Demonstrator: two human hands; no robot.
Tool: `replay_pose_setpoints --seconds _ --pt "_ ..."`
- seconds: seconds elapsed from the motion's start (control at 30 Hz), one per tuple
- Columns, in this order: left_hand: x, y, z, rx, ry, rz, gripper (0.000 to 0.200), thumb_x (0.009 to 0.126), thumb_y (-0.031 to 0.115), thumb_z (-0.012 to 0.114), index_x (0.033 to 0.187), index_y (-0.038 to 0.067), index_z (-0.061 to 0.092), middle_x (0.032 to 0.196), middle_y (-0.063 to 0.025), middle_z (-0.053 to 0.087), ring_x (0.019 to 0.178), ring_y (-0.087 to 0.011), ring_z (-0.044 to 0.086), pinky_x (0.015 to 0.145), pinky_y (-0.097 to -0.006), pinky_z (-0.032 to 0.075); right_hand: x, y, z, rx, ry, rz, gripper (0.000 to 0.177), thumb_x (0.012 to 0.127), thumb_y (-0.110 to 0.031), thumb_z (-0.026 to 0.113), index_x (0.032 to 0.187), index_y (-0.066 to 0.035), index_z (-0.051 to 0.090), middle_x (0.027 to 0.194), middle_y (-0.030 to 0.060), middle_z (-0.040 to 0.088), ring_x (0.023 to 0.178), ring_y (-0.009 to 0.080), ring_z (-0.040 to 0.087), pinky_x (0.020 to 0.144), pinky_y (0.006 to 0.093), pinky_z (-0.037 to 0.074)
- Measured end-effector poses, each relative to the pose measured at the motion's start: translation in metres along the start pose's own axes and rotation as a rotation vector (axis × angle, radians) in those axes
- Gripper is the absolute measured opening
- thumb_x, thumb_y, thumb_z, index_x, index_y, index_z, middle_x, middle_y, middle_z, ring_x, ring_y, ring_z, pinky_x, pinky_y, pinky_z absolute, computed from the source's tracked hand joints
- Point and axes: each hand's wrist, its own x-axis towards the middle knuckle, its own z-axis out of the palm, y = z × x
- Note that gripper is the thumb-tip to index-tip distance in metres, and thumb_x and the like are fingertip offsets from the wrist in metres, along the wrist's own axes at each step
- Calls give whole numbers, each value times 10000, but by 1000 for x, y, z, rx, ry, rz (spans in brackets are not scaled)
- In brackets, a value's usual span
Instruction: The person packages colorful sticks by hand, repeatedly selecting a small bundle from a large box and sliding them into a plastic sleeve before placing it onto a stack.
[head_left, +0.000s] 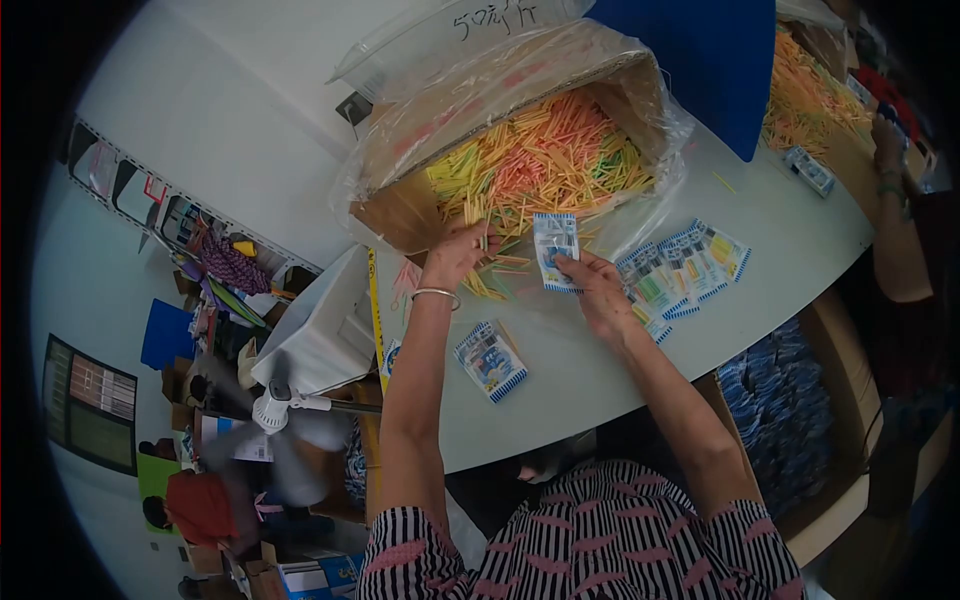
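My left hand (pixel 460 255), with a bangle at the wrist, is at the near edge of an open carton (pixel 405 205) lined with clear plastic. Its fingers are closed on a few thin yellowish sticks. Red, yellow and green sticks (pixel 550 150) fill the carton, and some have spilled in front of it. In my right hand (pixel 598 285) is a small blue-and-white packet (pixel 555 240), pinched at its lower edge. Several similar filled packets (pixel 685 265) lie overlapping to the right of that hand. A small stack of packets (pixel 490 362) rests between my forearms.
A blue panel (pixel 700 60) stands behind the table (pixel 570 385). At the right, another person's hand (pixel 887 145) is beside a second heap of sticks (pixel 810 95). A box of blue packets (pixel 775 410) sits below the table edge. A fan (pixel 275 410) is at left.
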Motion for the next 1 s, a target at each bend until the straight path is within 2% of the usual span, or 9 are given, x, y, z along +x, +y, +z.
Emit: replay_pose_setpoints --seconds 0.03,0.1,0.2,0.43,0.53,0.73,0.8,0.93,1.0 --pt "-1 -4 6 -2 -7 1 164 869 79 576 1007 -8 586 907 -86 605 795 -219 585 724 -374 509 5 2 -4 -3 4 -6 167 813 -165 666 938 -55 661 823 9 661 713 95 595 685 246 459" --pt "-3 -17 23 -250 -51 -42 114 866 68 579 963 9 577 884 -107 601 808 -234 580 722 -386 500 15 8 -10 37 22 -56 165 809 -150 668 940 -50 656 850 12 662 747 103 608 699 260 476" --pt "-4 -25 39 -412 -10 -106 154 863 52 577 1007 -2 581 916 -100 609 824 -231 578 766 -382 498 14 5 -11 0 41 -15 153 811 -128 663 938 -42 653 859 34 664 755 117 622 710 281 500" --pt "-7 -29 50 -386 -104 -159 182 873 63 560 1031 -24 577 1017 -104 610 945 -225 588 808 -395 493 18 7 -13 -114 10 -49 209 804 -134 668 970 -9 649 873 67 671 709 107 618 691 254 500" --pt "-8 -30 48 -355 -41 -150 238 906 90 496 1101 -39 537 1078 -120 602 997 -247 584 895 -418 472 19 6 -14 -211 -28 -42 219 798 -141 678 965 -2 657 861 69 675 702 100 613 685 245 494" --pt "-23 -14 42 -296 -35 36 199 903 115 525 1063 -2 549 998 -92 602 960 -231 588 870 -385 481 15 -3 -15 -343 -135 30 229 788 -152 692 952 6 668 840 59 678 705 89 608 684 226 487" --pt "-30 -5 41 -211 -167 156 173 911 152 534 1017 17 551 923 -68 575 941 -230 582 877 -382 474 9 -11 -11 -492 -158 135 232 782 -149 698 951 8 668 835 59 678 712 85 610 681 216 486" --pt "-47 12 51 -187 -232 134 176 916 178 532 992 20 546 884 -57 547 953 -243 575 882 -393 464 15 -5 -20 -455 -234 144 260 771 -166 717 961 4 666 834 41 677 709 78 606 656 193 469" --pt "-51 13 51 -180 -240 110 201 919 204 530 978 14 557 913 -92 576 955 -252 578 868 -391 471 15 -8 -22 -484 -297 217 259 772 -160 714 963 8 667 822 46 678 697 85 610 653 200 476"
